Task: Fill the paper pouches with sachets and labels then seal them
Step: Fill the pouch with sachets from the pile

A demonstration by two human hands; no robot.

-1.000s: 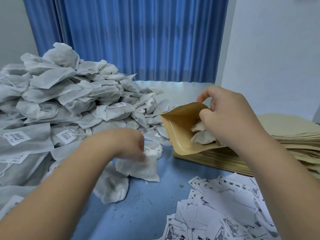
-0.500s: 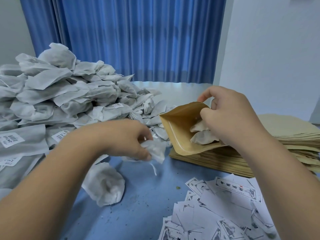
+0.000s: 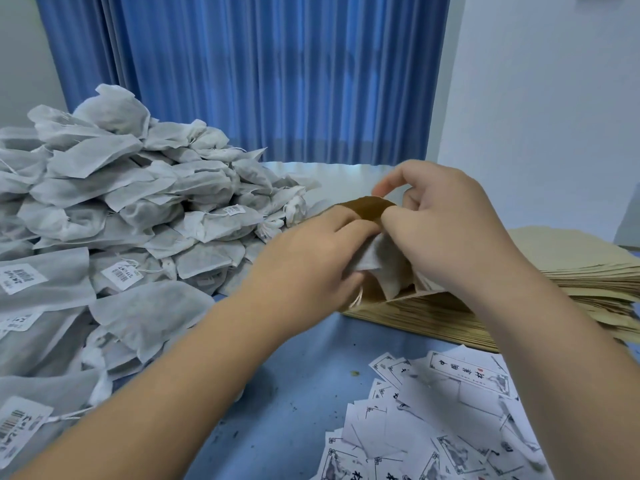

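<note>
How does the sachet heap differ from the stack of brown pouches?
The sachet heap is white, puffy and jumbled; the pouch stack is brown, flat and layered. The sachet heap rises higher than the pouch stack. Both rest on the blue table.

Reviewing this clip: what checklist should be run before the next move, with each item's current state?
1. Right hand grips pouch: ok.
2. Left hand holds sachet at pouch mouth: ok.
3. Sachet fully inside: not ok, part sticks out.
4. Label inside pouch: cannot tell.
5. Loose labels close by on table: ok.
6. Pouch sealed: not ok.
</note>
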